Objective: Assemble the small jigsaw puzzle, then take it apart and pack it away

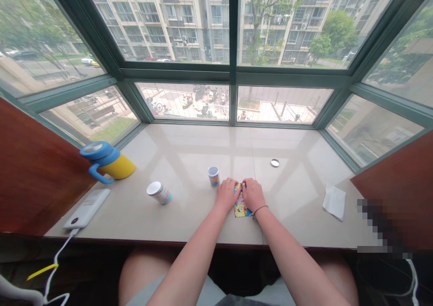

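Note:
A small, brightly printed picture card [241,207], mostly yellow and purple, lies flat on the pale tiled sill in front of me. My left hand [227,194] is on its upper left side, fingers bent and pressed together. From the other side my right hand [253,193], with a dark band at the wrist, has its curled fingers at the card's upper right. Both hands grip its top part, where fingers hide much of the print. Just left of my left hand stands a small open printed canister [214,178]. Its details are too small to read.
A white-lidded canister [161,193] stands farther left, near a blue and yellow jug [115,162] and a cabled white power bank [87,209]. A round metal lid [275,163] lies right of centre. White tissue [334,202] rests at the right. Windows [233,76] enclose the sill.

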A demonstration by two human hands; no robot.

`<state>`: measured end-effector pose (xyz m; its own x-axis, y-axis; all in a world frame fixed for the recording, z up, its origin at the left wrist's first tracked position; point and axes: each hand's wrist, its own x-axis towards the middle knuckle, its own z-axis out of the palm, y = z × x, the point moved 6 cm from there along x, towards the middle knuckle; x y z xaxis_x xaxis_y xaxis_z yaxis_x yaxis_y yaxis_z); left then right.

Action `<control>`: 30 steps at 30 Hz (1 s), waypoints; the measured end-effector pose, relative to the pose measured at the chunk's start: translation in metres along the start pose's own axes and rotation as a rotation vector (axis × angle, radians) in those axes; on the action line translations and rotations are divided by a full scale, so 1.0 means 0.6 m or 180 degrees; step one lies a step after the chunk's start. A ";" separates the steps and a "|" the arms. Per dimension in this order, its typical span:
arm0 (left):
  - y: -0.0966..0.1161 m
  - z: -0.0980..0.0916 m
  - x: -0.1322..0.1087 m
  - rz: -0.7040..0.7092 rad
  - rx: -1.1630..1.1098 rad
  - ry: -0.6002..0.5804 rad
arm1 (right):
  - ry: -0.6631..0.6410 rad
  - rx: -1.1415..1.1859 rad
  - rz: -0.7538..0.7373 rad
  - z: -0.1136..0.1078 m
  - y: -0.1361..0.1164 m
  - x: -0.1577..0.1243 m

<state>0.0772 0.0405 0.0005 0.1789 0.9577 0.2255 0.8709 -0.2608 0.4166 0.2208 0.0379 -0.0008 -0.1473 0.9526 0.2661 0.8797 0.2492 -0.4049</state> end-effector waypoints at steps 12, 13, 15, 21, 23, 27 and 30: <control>-0.005 0.009 0.001 -0.0006 0.0029 0.0034 | 0.0119 0.0188 -0.0043 0.012 0.019 0.003; -0.005 0.010 0.001 -0.0008 0.0008 0.0039 | 0.0139 0.0245 -0.0048 0.012 0.021 0.004; -0.005 0.008 0.000 0.0000 -0.0035 0.0058 | 0.0152 0.0333 -0.0083 0.011 0.023 0.005; 0.001 0.002 -0.002 0.0052 -0.0149 0.0082 | 0.0106 0.0404 -0.0131 0.012 0.025 0.005; 0.001 0.001 -0.002 0.0043 -0.0165 0.0077 | 0.0105 0.0439 -0.0116 0.014 0.027 0.006; -0.001 0.000 -0.001 0.0024 -0.0239 0.0068 | 0.0113 0.0534 -0.0032 0.017 0.034 0.006; -0.002 -0.002 -0.001 0.0016 -0.0358 0.0069 | 0.0107 0.0639 -0.0012 0.018 0.037 0.007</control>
<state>0.0752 0.0399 0.0010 0.1720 0.9538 0.2462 0.8130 -0.2786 0.5113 0.2346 0.0495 -0.0183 -0.1323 0.9461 0.2956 0.7709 0.2856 -0.5693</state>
